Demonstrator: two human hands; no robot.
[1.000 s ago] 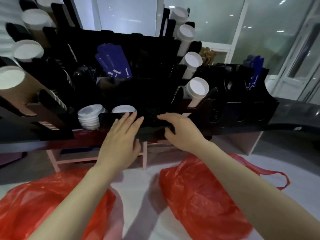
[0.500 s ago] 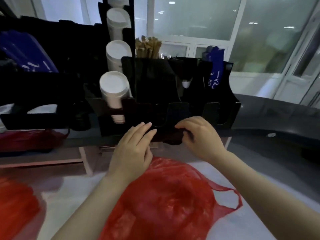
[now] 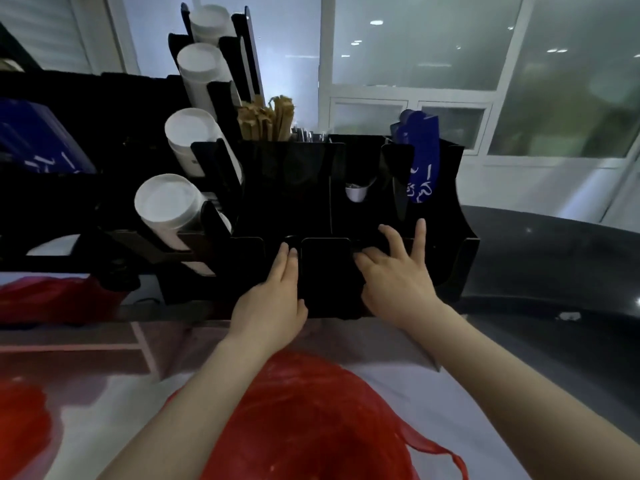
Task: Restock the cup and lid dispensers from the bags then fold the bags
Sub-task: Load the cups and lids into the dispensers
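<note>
Touching one dispenser [image 3: 325, 271], two hands [image 3: 270, 303] [image 3: 394, 285]

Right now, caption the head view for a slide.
Left hand and right hand touch the black organizer above a red bag.

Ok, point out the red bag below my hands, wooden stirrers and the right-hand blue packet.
red bag [image 3: 311, 420], head view, crumpled middle
wooden stirrers [image 3: 266, 117], head view, upper ends
blue packet [image 3: 421, 157], head view, printed face

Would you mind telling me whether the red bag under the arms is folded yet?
Not folded: the red bag lies crumpled in a loose, rounded heap, with no flat creases.
</note>
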